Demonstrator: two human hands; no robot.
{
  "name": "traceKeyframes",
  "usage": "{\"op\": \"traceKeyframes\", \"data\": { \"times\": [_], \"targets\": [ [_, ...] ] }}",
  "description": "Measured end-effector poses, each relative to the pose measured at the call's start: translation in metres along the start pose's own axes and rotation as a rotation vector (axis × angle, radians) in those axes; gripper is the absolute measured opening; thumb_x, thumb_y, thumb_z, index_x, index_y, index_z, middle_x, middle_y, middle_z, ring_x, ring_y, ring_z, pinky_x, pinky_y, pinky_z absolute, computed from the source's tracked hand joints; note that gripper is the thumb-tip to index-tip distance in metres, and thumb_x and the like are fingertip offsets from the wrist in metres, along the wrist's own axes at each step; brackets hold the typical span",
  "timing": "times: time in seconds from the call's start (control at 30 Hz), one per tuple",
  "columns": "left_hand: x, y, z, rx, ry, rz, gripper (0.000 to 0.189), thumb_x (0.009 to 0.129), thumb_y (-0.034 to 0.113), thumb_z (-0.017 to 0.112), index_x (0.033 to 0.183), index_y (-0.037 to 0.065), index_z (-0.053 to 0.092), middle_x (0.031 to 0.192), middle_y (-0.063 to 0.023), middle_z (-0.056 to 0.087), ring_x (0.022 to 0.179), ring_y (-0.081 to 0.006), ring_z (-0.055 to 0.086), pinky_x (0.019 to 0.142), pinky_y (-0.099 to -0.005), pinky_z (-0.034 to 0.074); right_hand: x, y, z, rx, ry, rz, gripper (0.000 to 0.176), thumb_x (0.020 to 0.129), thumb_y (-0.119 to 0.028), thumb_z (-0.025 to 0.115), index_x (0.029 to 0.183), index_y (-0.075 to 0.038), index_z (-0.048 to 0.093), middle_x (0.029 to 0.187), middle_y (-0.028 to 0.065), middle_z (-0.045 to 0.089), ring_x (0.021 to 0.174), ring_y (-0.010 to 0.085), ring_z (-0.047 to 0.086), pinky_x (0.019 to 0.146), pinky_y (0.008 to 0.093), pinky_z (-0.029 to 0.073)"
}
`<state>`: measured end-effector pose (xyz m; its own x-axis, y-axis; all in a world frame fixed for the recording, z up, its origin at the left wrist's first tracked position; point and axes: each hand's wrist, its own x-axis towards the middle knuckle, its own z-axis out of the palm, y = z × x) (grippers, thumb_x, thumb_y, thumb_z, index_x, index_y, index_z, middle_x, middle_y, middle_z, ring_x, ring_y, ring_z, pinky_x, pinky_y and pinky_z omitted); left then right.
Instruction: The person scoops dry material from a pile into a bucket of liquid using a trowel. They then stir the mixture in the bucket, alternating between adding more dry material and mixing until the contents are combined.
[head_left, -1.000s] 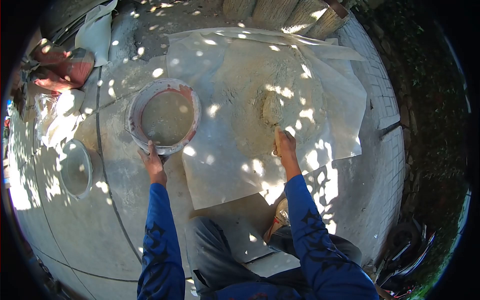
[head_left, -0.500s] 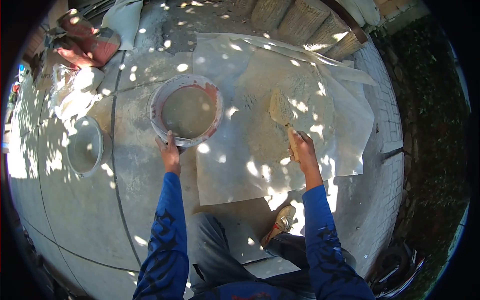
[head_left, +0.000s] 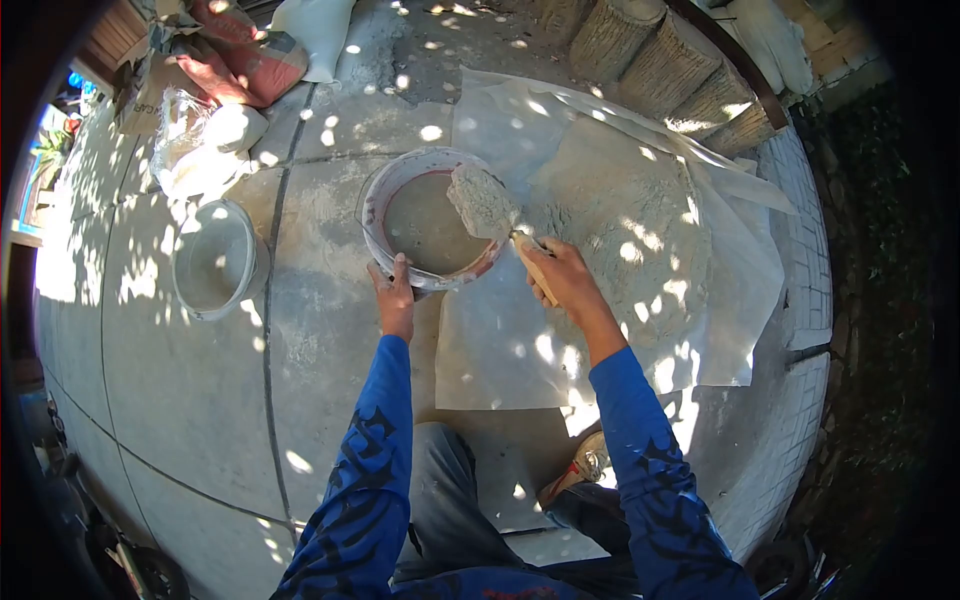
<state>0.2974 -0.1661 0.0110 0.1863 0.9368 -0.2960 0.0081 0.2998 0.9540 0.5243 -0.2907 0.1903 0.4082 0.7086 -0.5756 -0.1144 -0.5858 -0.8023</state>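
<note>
My left hand [head_left: 395, 297] grips the near rim of a round bucket [head_left: 374, 212], its thumb over the edge. Greyish wet material lies inside the bucket, and reddish stains mark its inner wall. In my right hand [head_left: 568, 283] is a trowel [head_left: 534, 265], held closed around its wooden handle. A lump of grey mortar-like mix [head_left: 482, 203] covers the trowel blade, over the bucket's right rim. To the right, more of this mix [head_left: 600, 230] is spread on a pale plastic sheet [head_left: 490, 375].
A second bucket [head_left: 263, 272] stands on the concrete floor at left. Red and brown sacks [head_left: 270, 65] and a white bag [head_left: 235, 128] lie at the upper left. Log-like posts [head_left: 665, 70] stand at the back right, and a planted strip runs along the right.
My right hand has moved left with the trowel, from the spread mix to the bucket's rim, and the blade now carries a lump of mix. My left hand stays on the bucket. The view has shifted.
</note>
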Motion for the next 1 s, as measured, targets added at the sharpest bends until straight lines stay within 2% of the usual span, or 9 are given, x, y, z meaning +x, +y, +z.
{"op": "traceKeyframes", "data": {
  "times": [0.1, 0.3, 0.5, 0.57, 0.67, 0.7, 0.8, 0.87, 1.0],
  "targets": [
    [-0.014, 0.025, 0.007, -0.014, 0.004, -0.045, 0.073, 0.100, 0.044, 0.058, 0.145, -0.007, 0.030, 0.139, -0.0263, 0.048, 0.124, -0.0304, 0.052, 0.104, -0.0358, 0.041, 0.021, -0.003, 0.018, -0.181, 0.099, -0.048, 0.043, 0.096, -0.041, 0.062, 0.109, 0.000, 0.061, 0.069, 0.0058, 0.058, 0.051, 0.0132, 0.055, 0.042, 0.0294, 0.042],
    [-0.004, 0.005, 0.009, -0.011, 0.108, -0.018, 0.064, 0.100, 0.043, 0.058, 0.139, -0.003, 0.036, 0.133, -0.0250, 0.051, 0.117, -0.0302, 0.054, 0.101, -0.0368, 0.042, 0.035, -0.013, 0.032, -0.279, 0.012, -0.050, 0.042, 0.094, -0.041, 0.063, 0.105, -0.001, 0.063, 0.069, 0.0062, 0.058, 0.051, 0.0145, 0.057, 0.044, 0.0303, 0.044],
    [-0.010, 0.019, 0.009, 0.042, 0.089, -0.041, 0.065, 0.100, 0.043, 0.058, 0.139, -0.003, 0.036, 0.132, -0.0256, 0.052, 0.117, -0.0308, 0.054, 0.100, -0.0375, 0.043, 0.054, 0.007, 0.038, -0.523, 0.079, -0.278, 0.042, 0.094, -0.043, 0.062, 0.103, -0.002, 0.066, 0.068, 0.0059, 0.059, 0.052, 0.0158, 0.059, 0.044, 0.0319, 0.046],
    [-0.011, 0.021, 0.010, 0.051, 0.100, -0.030, 0.064, 0.099, 0.042, 0.059, 0.139, -0.003, 0.036, 0.130, -0.0254, 0.053, 0.116, -0.0306, 0.055, 0.100, -0.0376, 0.043, 0.030, -0.027, 0.038, -0.483, -0.060, -0.033, 0.042, 0.093, -0.042, 0.060, 0.098, -0.001, 0.065, 0.081, 0.0179, 0.069, 0.066, 0.0293, 0.069, 0.060, 0.0415, 0.054],
    [-0.014, 0.029, 0.011, 0.044, 0.095, -0.038, 0.080, 0.098, 0.045, 0.061, 0.148, -0.004, 0.023, 0.136, -0.0250, 0.050, 0.118, -0.0305, 0.055, 0.098, -0.0370, 0.046, 0.048, -0.002, 0.043, -0.537, 0.086, -0.209, 0.042, 0.092, -0.041, 0.060, 0.098, 0.000, 0.064, 0.089, 0.0235, 0.070, 0.085, 0.0410, 0.069, 0.076, 0.0471, 0.054],
    [-0.015, 0.032, 0.011, 0.028, 0.077, -0.057, 0.096, 0.096, 0.049, 0.063, 0.156, -0.005, 0.011, 0.143, -0.0249, 0.046, 0.120, -0.0306, 0.055, 0.096, -0.0364, 0.049, 0.045, -0.009, 0.042, -0.536, 0.088, -0.210, 0.042, 0.092, -0.041, 0.060, 0.098, 0.000, 0.064, 0.089, 0.0235, 0.070, 0.085, 0.0410, 0.069, 0.076, 0.0471, 0.054],
    [-0.005, 0.012, 0.004, 0.046, 0.037, -0.028, 0.097, 0.096, 0.048, 0.063, 0.157, -0.002, 0.007, 0.145, -0.0236, 0.043, 0.120, -0.0312, 0.055, 0.094, -0.0390, 0.050, 0.038, -0.019, 0.038, -0.512, -0.077, -0.031, 0.043, 0.091, -0.044, 0.063, 0.103, -0.002, 0.066, 0.074, 0.0134, 0.065, 0.060, 0.0241, 0.066, 0.054, 0.0377, 0.052],
    [-0.003, 0.008, 0.005, -0.005, 0.021, -0.042, 0.096, 0.097, 0.048, 0.062, 0.158, 0.000, 0.005, 0.145, -0.0228, 0.042, 0.120, -0.0316, 0.055, 0.091, -0.0408, 0.052, 0.053, 0.003, 0.039, -0.631, 0.159, -0.355, 0.043, 0.091, -0.044, 0.063, 0.104, -0.003, 0.066, 0.083, 0.0179, 0.069, 0.072, 0.0326, 0.069, 0.067, 0.0429, 0.054],
    [0.006, -0.009, 0.001, -0.002, 0.020, -0.018, 0.092, 0.097, 0.047, 0.061, 0.158, 0.007, 0.005, 0.142, -0.0205, 0.043, 0.118, -0.0323, 0.056, 0.082, -0.0448, 0.057, 0.038, -0.021, 0.032, -0.723, 0.087, -0.237, 0.041, 0.093, -0.039, 0.062, 0.113, -0.004, 0.063, 0.092, 0.0208, 0.071, 0.087, 0.0380, 0.069, 0.080, 0.0467, 0.053]
  ]
}}
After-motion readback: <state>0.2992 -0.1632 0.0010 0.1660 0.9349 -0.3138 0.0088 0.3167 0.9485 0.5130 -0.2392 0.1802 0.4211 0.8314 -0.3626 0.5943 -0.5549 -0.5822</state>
